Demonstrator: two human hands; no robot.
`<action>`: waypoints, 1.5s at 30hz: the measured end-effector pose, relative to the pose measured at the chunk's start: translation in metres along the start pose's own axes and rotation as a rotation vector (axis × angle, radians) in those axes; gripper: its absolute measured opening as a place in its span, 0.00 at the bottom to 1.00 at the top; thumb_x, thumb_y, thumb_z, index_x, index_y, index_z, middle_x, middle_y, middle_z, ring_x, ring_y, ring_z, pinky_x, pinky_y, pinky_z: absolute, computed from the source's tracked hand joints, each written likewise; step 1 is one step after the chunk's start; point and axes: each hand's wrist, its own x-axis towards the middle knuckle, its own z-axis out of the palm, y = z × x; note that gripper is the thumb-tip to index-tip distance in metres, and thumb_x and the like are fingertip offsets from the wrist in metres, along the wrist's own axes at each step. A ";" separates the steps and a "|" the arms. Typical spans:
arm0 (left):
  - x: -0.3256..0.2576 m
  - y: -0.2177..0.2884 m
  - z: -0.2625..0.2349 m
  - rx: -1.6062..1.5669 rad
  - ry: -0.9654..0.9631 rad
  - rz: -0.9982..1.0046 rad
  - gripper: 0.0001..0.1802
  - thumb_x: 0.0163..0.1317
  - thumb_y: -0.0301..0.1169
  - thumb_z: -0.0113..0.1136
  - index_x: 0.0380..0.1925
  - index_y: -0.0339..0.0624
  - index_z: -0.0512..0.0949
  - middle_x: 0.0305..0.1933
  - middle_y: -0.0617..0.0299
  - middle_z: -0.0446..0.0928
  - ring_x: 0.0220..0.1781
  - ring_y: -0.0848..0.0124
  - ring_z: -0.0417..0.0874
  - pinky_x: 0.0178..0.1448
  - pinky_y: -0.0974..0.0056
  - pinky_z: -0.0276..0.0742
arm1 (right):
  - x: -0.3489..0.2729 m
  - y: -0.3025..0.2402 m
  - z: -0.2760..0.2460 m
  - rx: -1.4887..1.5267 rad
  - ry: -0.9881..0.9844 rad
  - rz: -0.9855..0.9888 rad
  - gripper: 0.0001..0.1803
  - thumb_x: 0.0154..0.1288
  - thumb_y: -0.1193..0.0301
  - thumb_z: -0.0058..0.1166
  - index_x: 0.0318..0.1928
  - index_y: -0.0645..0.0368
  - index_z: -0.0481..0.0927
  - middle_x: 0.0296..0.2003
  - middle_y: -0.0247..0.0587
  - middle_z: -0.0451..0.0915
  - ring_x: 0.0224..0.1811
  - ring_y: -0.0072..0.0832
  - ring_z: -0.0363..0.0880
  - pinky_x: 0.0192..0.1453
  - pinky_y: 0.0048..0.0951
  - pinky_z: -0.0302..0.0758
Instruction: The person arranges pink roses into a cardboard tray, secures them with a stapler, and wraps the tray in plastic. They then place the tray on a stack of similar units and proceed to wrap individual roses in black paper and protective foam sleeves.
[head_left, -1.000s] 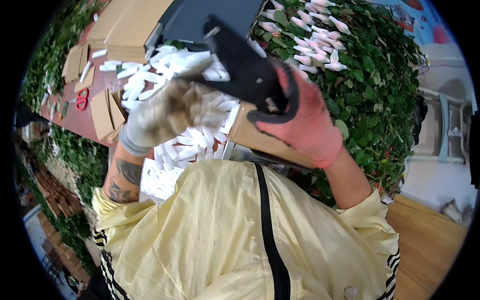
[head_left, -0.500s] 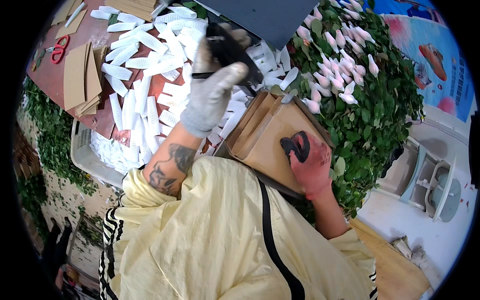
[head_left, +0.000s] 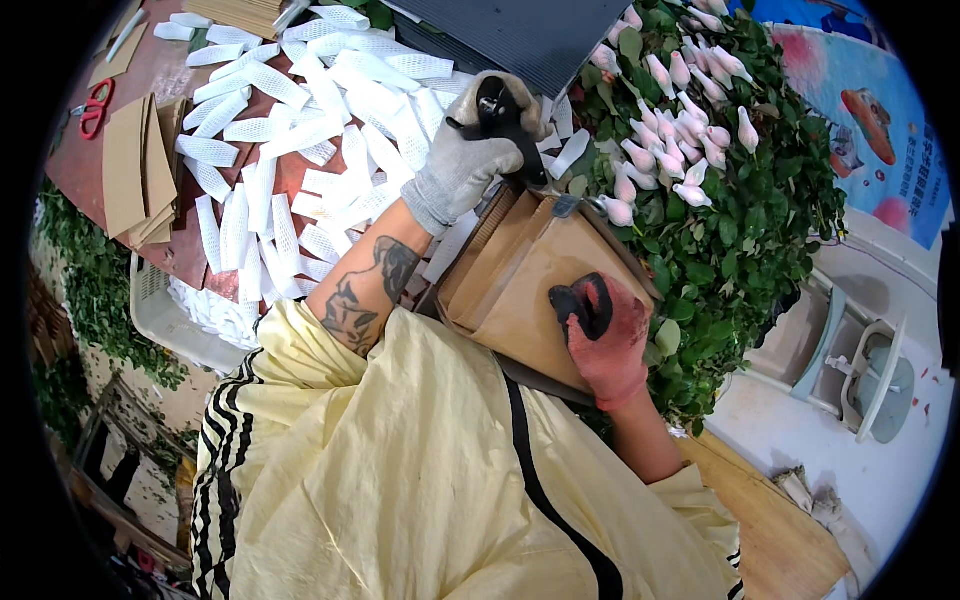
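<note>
My left hand (head_left: 462,165), in a grey-white glove, is wrapped round the handles of what looks like a black hand stapler (head_left: 508,122). Its lower end reaches the upper edge of a folded brown cardboard wrap (head_left: 520,300), beside a small grey metal piece (head_left: 567,206). The wrap sits tilted in a dark holder (head_left: 648,270) in front of me; its contents are hidden. On the cardboard's face rests my right hand (head_left: 605,345), in a red glove with black fingertips, its fingers curled closed. Whether anything is inside those fingers cannot be seen.
White mesh sleeves (head_left: 290,160) cover the reddish table at left, near cardboard sheets (head_left: 140,170) and red scissors (head_left: 96,108). A white crate (head_left: 160,300) stands below. Pale pink roses (head_left: 680,140) with leafy stems lie at right. A dark ribbed panel (head_left: 520,35) stands at the back.
My left hand has brought the black tool right and down to the cardboard's upper edge. My right hand stays on the cardboard. The view has shifted slightly.
</note>
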 end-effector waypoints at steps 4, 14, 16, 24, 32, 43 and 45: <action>0.000 -0.001 0.000 0.054 0.152 -0.051 0.27 0.41 0.14 0.48 0.46 0.42 0.66 0.40 0.60 0.68 0.46 0.63 0.73 0.62 0.54 0.70 | 0.002 -0.007 -0.003 -0.062 -0.004 -0.014 0.18 0.44 0.71 0.62 0.39 0.54 0.76 0.33 0.40 0.77 0.37 0.43 0.76 0.40 0.40 0.71; -0.110 0.111 0.039 0.179 0.196 -0.110 0.47 0.47 0.27 0.68 0.68 0.41 0.55 0.62 0.56 0.67 0.68 0.55 0.66 0.73 0.48 0.59 | -0.008 0.004 0.009 -0.149 0.104 -0.062 0.21 0.46 0.71 0.64 0.44 0.56 0.76 0.40 0.43 0.78 0.44 0.44 0.76 0.50 0.41 0.70; -0.132 0.109 0.048 0.149 0.296 -0.169 0.51 0.45 0.32 0.74 0.68 0.43 0.54 0.63 0.57 0.66 0.68 0.56 0.65 0.73 0.49 0.59 | -0.008 0.004 0.009 -0.184 0.116 -0.034 0.24 0.47 0.71 0.64 0.48 0.57 0.75 0.42 0.42 0.79 0.45 0.44 0.76 0.52 0.42 0.69; -0.140 0.073 0.058 0.025 0.309 -0.024 0.44 0.45 0.24 0.65 0.64 0.43 0.56 0.56 0.55 0.66 0.59 0.63 0.71 0.62 0.56 0.72 | -0.004 0.004 0.008 -0.047 0.046 0.063 0.20 0.48 0.73 0.62 0.45 0.56 0.77 0.39 0.39 0.80 0.42 0.45 0.77 0.49 0.42 0.71; -0.146 0.065 0.031 -0.103 0.372 -0.128 0.37 0.44 0.22 0.62 0.59 0.43 0.63 0.47 0.57 0.72 0.52 0.59 0.73 0.66 0.49 0.65 | -0.001 -0.008 0.009 -0.119 0.007 0.084 0.20 0.52 0.64 0.60 0.47 0.53 0.76 0.41 0.37 0.81 0.45 0.40 0.78 0.48 0.41 0.72; -0.111 0.103 0.142 0.908 -0.502 0.560 0.32 0.58 0.33 0.53 0.65 0.47 0.60 0.66 0.47 0.64 0.69 0.44 0.60 0.72 0.34 0.47 | -0.056 -0.034 -0.040 1.075 -0.154 -0.236 0.35 0.59 0.65 0.59 0.67 0.53 0.62 0.61 0.46 0.68 0.63 0.42 0.68 0.65 0.40 0.64; -0.107 0.091 0.188 1.142 -0.917 0.428 0.30 0.52 0.31 0.56 0.59 0.47 0.65 0.63 0.47 0.67 0.65 0.43 0.63 0.70 0.33 0.50 | -0.071 -0.045 -0.045 1.274 -0.229 -0.162 0.40 0.61 0.67 0.59 0.70 0.54 0.55 0.64 0.45 0.65 0.65 0.37 0.65 0.68 0.38 0.62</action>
